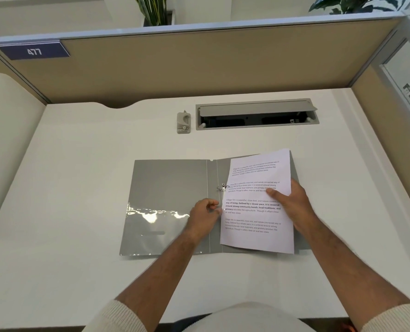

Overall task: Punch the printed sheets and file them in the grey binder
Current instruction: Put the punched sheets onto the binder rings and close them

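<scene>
The grey binder [165,185] lies open flat on the white desk, with a clear pocket on its left inner cover. Its metal ring mechanism [222,188] stands just right of the spine. The printed sheets [256,219] lie tilted over the binder's right half, their left edge at the rings. My right hand [292,202] grips the sheets at their right edge, thumb on top. My left hand [205,216] rests on the spine, fingertips pinched at the sheets' left edge near the lower ring, which is hidden. The grey hole punch [183,122] stands at the back of the desk.
An open cable tray [256,115] is sunk into the desk right of the punch. A beige partition [199,65] with a "477" label closes off the back, and panels stand on both sides. A white chair back [5,140] is at the left.
</scene>
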